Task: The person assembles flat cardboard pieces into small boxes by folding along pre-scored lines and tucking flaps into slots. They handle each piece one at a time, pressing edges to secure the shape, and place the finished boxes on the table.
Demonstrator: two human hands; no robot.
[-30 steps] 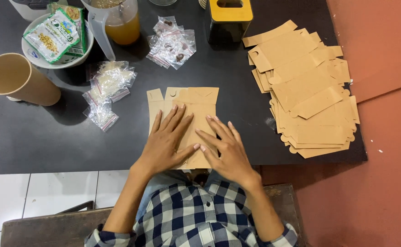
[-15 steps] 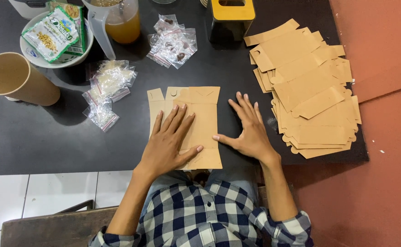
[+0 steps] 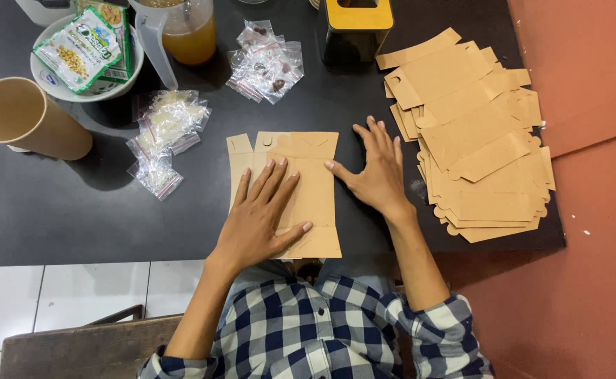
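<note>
A flat brown cardboard cut-out lies on the black table in front of me. My left hand rests flat on its lower left part, fingers spread. My right hand lies flat on the table just right of the cut-out, its thumb touching the card's right edge. Neither hand grips anything.
A loose pile of the same brown cut-outs covers the table's right side. Small clear bags and more bags lie behind, with a brown paper cup, a bowl of snack packets, a jug of orange liquid and a yellow-topped container.
My right hand slid off the cut-out to the right and now lies on the bare table beside it. My left hand stayed pressed on the card.
</note>
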